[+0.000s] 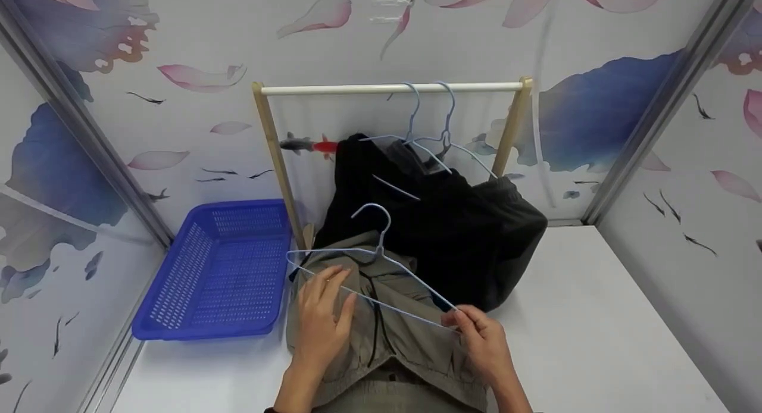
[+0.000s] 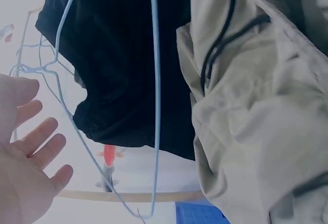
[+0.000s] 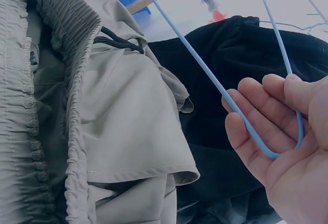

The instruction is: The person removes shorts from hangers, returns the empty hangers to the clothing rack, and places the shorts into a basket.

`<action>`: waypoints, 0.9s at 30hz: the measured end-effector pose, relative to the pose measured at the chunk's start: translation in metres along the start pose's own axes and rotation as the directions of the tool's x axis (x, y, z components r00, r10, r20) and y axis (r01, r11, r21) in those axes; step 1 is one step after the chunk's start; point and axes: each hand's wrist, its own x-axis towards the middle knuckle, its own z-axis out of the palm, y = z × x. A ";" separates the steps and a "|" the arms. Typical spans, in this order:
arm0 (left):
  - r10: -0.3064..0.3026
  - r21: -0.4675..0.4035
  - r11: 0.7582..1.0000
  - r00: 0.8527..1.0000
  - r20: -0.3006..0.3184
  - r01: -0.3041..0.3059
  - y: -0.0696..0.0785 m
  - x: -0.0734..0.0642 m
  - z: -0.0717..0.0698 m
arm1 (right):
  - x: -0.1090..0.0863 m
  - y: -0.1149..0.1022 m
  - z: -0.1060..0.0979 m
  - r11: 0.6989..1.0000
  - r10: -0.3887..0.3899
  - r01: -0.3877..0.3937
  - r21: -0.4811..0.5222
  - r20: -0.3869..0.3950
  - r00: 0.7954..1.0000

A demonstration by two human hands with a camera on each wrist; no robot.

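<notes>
Blue perforated basket, white table, dark clothes on pale-blue hangers, white-railed rack, petal-patterned wall

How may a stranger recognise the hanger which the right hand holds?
Find the rack. In front of it, over the khaki garment, is the blue hanger, held by the right hand. Unlike the two hangers on the rail, its hook is free.

A booth-like enclosure: petal-patterned walls, metal corner posts, white tabletop.
</notes>
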 end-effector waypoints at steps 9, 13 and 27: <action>-0.094 0.089 0.992 0.993 0.067 0.087 -0.013 -0.020 -0.008 | 0.004 -0.005 -0.001 0.999 -0.029 0.028 0.047 0.022 0.999; -0.111 0.112 0.989 0.990 0.084 0.101 -0.016 -0.028 -0.011 | 0.007 -0.012 0.000 0.998 -0.017 0.015 0.056 0.042 0.999; -0.195 0.179 0.970 0.965 0.174 0.163 -0.020 -0.043 -0.013 | 0.023 -0.036 0.000 0.978 -0.202 0.200 0.053 0.050 0.978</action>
